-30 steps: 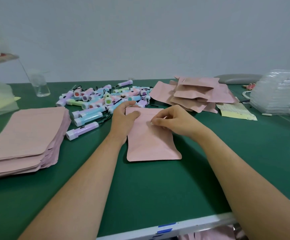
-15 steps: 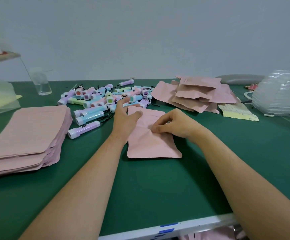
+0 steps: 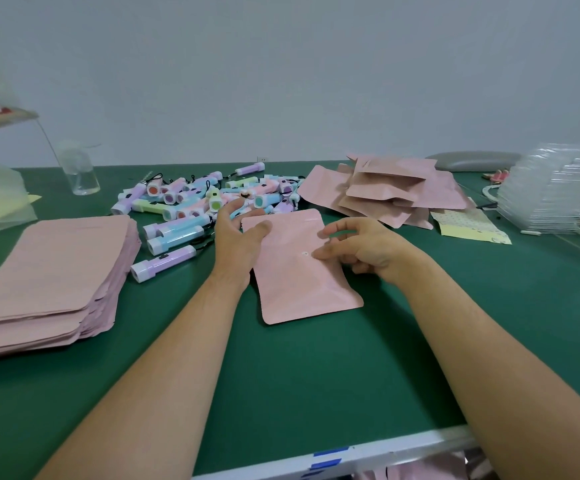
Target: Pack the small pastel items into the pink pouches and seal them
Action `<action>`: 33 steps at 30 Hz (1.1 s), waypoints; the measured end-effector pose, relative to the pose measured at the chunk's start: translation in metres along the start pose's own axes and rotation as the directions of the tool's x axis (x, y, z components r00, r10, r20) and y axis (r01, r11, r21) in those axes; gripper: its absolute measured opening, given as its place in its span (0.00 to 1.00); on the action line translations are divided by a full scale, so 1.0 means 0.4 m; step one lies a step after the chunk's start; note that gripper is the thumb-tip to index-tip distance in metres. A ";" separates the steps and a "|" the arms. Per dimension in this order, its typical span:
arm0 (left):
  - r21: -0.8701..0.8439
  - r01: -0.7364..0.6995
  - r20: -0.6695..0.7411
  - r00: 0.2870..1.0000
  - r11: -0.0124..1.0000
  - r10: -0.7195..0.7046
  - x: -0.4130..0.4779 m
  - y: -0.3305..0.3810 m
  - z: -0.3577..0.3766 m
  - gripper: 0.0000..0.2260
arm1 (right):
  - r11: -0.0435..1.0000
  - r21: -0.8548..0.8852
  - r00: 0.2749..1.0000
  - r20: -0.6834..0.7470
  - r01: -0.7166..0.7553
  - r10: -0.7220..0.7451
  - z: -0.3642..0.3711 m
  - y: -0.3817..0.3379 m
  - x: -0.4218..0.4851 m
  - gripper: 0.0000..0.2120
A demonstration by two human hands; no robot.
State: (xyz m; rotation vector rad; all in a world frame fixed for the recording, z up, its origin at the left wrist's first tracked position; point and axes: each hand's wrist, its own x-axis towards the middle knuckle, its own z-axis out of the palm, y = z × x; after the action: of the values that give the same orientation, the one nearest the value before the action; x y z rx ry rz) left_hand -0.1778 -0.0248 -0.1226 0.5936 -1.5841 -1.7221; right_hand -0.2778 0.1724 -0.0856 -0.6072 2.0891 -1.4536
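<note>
near pastel items (image 3: pixel 191 206) and pouch pile (image 3: pixel 385 192), left fingers (image 3: pixel 260 227) pinch the pouch (image 3: pixel 299 282), right fingers (image 3: pixel 323 252) loosely touch it.

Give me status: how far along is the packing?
Done: a heap of bulging pouches at the back right. In hand: one pouch, puffed up, left hand gripping its edge, right hand resting fingertips on it; seal state unclear. Left: a pile of pastel torches and a thick stack of flat pouches.

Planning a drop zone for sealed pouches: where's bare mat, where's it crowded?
Free: the green mat between the pouch and the table's front edge; also right of the right hand, in front of the yellow sheet. Crowded: back, with pastel items, loose pouch pile, clear trays; left, flat pouch stack.
</note>
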 end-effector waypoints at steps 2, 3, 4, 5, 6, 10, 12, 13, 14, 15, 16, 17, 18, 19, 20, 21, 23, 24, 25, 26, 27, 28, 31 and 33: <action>-0.047 0.024 -0.011 1.000 0.999 -0.025 0.003 0.000 -0.001 0.27 | 1.000 0.018 1.000 0.001 0.009 -0.009 -0.006 0.006 0.003 0.27; -0.063 0.028 -0.012 1.000 0.998 -0.029 0.003 0.001 -0.001 0.27 | 0.999 0.034 1.000 0.001 0.015 -0.015 -0.006 0.007 0.004 0.27; -0.082 0.030 -0.014 0.999 0.996 -0.031 0.003 0.002 -0.001 0.27 | 0.998 0.054 1.000 0.000 0.020 -0.020 -0.006 0.006 0.004 0.28; -0.107 0.035 -0.018 0.999 0.994 -0.037 0.002 0.003 -0.002 0.27 | 0.997 0.077 1.000 -0.009 0.019 -0.018 -0.005 0.004 0.004 0.28; -0.139 0.039 -0.025 0.999 0.990 -0.043 0.002 0.005 -0.003 0.27 | 0.995 0.097 1.000 -0.026 0.011 -0.009 -0.007 0.001 0.002 0.28; -0.298 0.041 -0.089 0.994 0.954 -0.070 0.006 0.011 -0.020 0.24 | 0.998 -0.058 0.999 0.052 0.012 -0.009 -0.025 -0.005 -0.016 0.27; -0.377 0.059 -0.115 0.987 0.924 -0.110 0.009 0.016 -0.030 0.21 | 0.992 -0.122 0.973 0.229 0.043 -0.014 -0.028 -0.004 -0.028 0.23; -0.397 0.066 -0.121 0.985 0.915 -0.124 0.010 0.019 -0.032 0.21 | 0.989 -0.137 0.953 0.301 0.062 -0.018 -0.027 -0.003 -0.032 0.20; -0.424 0.071 -0.124 0.983 0.903 -0.135 0.011 0.021 -0.034 0.21 | 0.984 -0.157 0.936 0.350 0.085 -0.025 -0.024 -0.005 -0.035 0.17; -0.474 0.072 -0.127 0.981 0.878 -0.149 0.009 0.023 -0.034 0.22 | 0.978 -0.178 0.926 0.376 0.108 -0.034 -0.021 -0.006 -0.035 0.15; -0.527 0.072 -0.129 0.978 0.847 -0.164 0.008 0.025 -0.034 0.23 | 0.973 -0.191 0.921 0.388 0.127 -0.043 -0.019 -0.008 -0.034 0.14; -0.556 0.074 -0.136 0.975 0.828 -0.178 0.006 0.027 -0.034 0.24 | 0.972 -0.190 0.918 0.394 0.137 -0.052 -0.018 -0.009 -0.033 0.14; -0.566 0.082 -0.138 0.972 0.821 -0.192 0.004 0.030 -0.035 0.24 | 0.976 -0.168 0.916 0.396 0.136 -0.060 -0.018 -0.009 -0.033 0.13; -0.575 0.092 -0.117 0.974 0.813 -0.194 0.003 0.034 -0.037 0.23 | 0.984 -0.123 0.917 0.393 0.128 -0.070 -0.020 -0.009 -0.035 0.12; -0.597 0.104 -0.063 0.982 0.795 -0.176 0.003 0.039 -0.038 0.23 | 0.991 -0.063 0.921 0.379 0.120 -0.087 -0.022 -0.008 -0.036 0.10; -0.625 0.122 0.013 0.989 0.771 -0.146 0.003 0.045 -0.040 0.23 | 0.992 0.004 0.931 0.346 0.124 -0.118 -0.026 -0.008 -0.038 0.10; -0.664 0.181 0.135 0.983 0.725 -0.121 -0.003 0.057 -0.045 0.31 | 0.970 0.153 0.957 0.194 0.188 -0.216 -0.035 -0.016 -0.034 0.12; -0.668 0.220 0.178 0.975 0.711 -0.134 -0.006 0.059 -0.046 0.35 | 0.944 0.225 0.962 0.072 0.241 -0.263 -0.041 -0.023 -0.028 0.11; -0.660 0.261 0.217 0.964 0.705 -0.154 -0.007 0.058 -0.045 0.36 | 0.914 0.274 0.954 -0.069 0.298 -0.290 -0.053 -0.032 -0.019 0.10; -0.641 0.301 0.248 0.952 0.706 -0.181 -0.008 0.055 -0.044 0.35 | 0.890 0.299 0.933 -0.209 0.345 -0.291 -0.069 -0.039 -0.010 0.09; -0.618 0.330 0.260 0.942 0.714 -0.211 -0.010 0.050 -0.041 0.33 | 0.871 0.310 0.901 -0.335 0.380 -0.274 -0.092 -0.048 0.003 0.08; -0.593 0.347 0.265 0.936 0.727 -0.231 -0.011 0.046 -0.039 0.30 | 0.856 0.320 0.863 -0.442 0.406 -0.244 -0.118 -0.057 0.017 0.08; -0.527 0.372 0.295 0.923 0.764 -0.246 -0.008 0.044 -0.036 0.25 | 0.828 0.372 0.774 -0.623 0.420 -0.112 -0.200 -0.081 0.065 0.13; -0.504 0.366 0.307 0.923 0.783 -0.234 -0.005 0.044 -0.037 0.22 | 0.780 0.471 0.768 -0.640 0.411 -0.018 -0.237 -0.095 0.095 0.12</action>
State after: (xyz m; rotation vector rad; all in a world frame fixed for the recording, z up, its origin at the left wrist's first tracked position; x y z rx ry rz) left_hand -0.1621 -0.0327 -0.1075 0.3715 -1.0674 -2.4434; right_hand -0.3651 0.2038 -0.0286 -0.1309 1.8181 -2.5849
